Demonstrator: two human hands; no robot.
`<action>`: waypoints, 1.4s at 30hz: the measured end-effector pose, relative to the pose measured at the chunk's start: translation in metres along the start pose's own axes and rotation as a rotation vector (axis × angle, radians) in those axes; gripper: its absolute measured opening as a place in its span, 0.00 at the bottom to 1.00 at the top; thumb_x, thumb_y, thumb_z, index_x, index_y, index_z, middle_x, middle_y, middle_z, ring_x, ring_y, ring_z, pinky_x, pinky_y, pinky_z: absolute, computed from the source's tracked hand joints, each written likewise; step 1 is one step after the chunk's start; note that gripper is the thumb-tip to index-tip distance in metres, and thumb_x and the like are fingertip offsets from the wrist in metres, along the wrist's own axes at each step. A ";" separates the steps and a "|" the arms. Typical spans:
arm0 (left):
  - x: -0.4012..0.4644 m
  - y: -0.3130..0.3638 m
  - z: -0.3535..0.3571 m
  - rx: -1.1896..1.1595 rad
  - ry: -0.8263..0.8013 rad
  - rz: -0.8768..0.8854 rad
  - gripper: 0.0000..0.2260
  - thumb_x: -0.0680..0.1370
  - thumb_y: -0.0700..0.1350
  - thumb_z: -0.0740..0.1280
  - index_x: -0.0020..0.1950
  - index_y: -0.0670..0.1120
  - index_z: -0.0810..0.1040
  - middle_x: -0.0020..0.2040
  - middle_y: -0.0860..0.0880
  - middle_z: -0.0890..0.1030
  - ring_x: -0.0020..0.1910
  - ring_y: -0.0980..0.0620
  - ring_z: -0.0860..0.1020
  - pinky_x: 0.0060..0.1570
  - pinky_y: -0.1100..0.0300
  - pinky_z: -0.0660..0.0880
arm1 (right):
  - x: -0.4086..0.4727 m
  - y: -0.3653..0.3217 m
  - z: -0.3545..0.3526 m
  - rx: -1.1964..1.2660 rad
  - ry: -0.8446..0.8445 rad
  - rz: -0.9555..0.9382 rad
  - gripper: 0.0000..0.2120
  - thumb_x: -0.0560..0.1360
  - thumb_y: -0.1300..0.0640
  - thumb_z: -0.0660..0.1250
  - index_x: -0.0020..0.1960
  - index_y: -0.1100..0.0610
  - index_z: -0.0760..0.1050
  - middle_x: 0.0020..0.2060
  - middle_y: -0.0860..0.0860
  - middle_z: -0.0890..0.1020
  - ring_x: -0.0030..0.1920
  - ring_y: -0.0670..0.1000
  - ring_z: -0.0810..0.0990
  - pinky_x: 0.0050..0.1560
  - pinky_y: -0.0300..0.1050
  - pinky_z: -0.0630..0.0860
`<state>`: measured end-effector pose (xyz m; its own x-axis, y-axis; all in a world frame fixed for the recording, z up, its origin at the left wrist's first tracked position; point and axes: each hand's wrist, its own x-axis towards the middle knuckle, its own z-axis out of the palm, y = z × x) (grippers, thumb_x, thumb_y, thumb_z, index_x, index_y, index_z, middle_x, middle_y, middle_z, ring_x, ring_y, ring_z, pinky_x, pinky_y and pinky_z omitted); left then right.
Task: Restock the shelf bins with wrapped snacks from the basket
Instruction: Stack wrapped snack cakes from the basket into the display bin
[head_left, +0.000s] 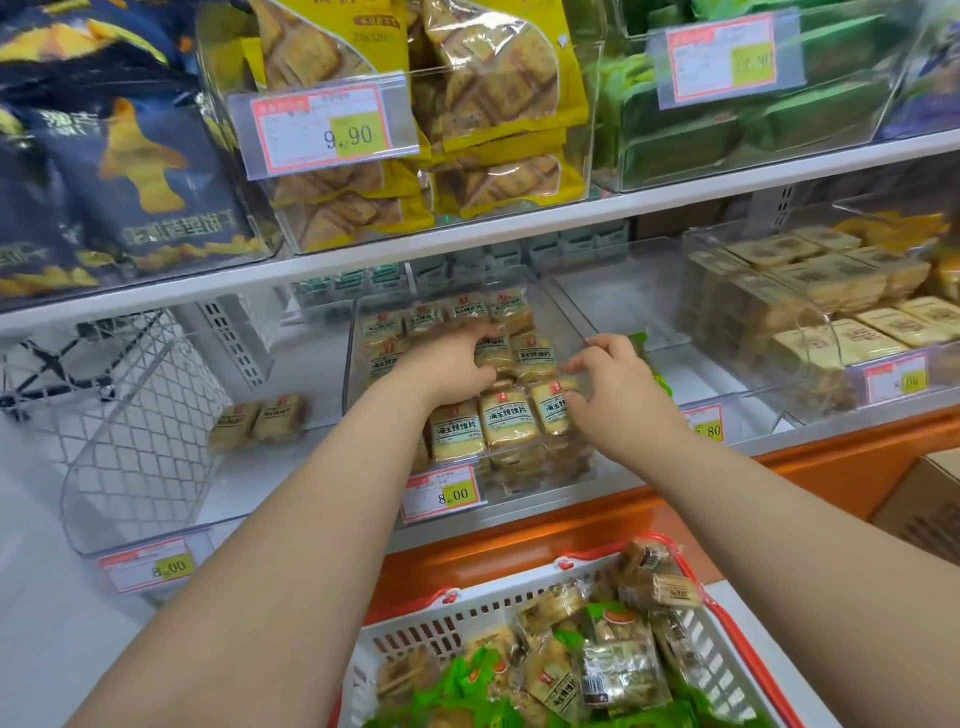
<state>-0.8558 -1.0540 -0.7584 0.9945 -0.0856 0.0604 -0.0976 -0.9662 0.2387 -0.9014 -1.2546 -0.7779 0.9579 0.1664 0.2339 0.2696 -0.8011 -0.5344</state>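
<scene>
**A:** Where do things stand?

**B:** Both hands are in the middle bin (566, 322) on the lower shelf (831, 431). The left hand (452, 364) lies over the tan snack packets (506, 418) toward the bin's back, fingers curled down onto one — I'd call it a grip, though the fingertips are hidden behind the packs. The right hand (618, 389) is at the bin's right wall, fingers bent and loose, fingertips touching the front-row packets, not clearly holding any.

**A:** And the stock?

**B:** The basket (467, 618) sits below the shelf's front edge, with mixed tan and green wrapped snacks heaped in it.

**A:** What could go wrong?

**B:** The front row stands upright against the bin's low front edge — a nudge from either wrist could tip packs out over it. The wrappers look slick, so stacked ones may slide. Also, green packets (644, 345) lie in the neighbouring bin on the right; pulling from the mixed basket, the wrong kind could easily land here.
</scene>
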 end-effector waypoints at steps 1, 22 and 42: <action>0.000 0.000 0.001 0.044 0.005 -0.004 0.25 0.77 0.50 0.64 0.74 0.56 0.65 0.75 0.49 0.66 0.68 0.46 0.70 0.62 0.51 0.72 | -0.001 0.000 0.000 -0.001 -0.004 -0.005 0.17 0.79 0.55 0.64 0.67 0.53 0.71 0.70 0.49 0.63 0.68 0.52 0.67 0.64 0.45 0.67; -0.077 0.028 -0.004 0.038 0.200 0.081 0.22 0.80 0.51 0.62 0.74 0.50 0.67 0.76 0.47 0.65 0.74 0.46 0.63 0.73 0.49 0.62 | -0.055 -0.001 -0.047 0.037 -0.071 -0.036 0.18 0.78 0.53 0.65 0.67 0.55 0.70 0.61 0.52 0.76 0.60 0.53 0.75 0.55 0.43 0.68; -0.190 0.065 0.101 -0.051 -0.342 0.203 0.09 0.80 0.49 0.61 0.56 0.52 0.78 0.56 0.51 0.79 0.56 0.49 0.76 0.53 0.52 0.75 | -0.127 0.116 0.033 -0.532 -0.445 0.071 0.29 0.75 0.42 0.66 0.71 0.51 0.62 0.65 0.51 0.70 0.57 0.56 0.78 0.44 0.47 0.76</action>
<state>-1.0471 -1.1248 -0.8527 0.9094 -0.3575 -0.2128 -0.2864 -0.9089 0.3030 -0.9884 -1.3493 -0.8962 0.9513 0.2322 -0.2029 0.2292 -0.9726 -0.0386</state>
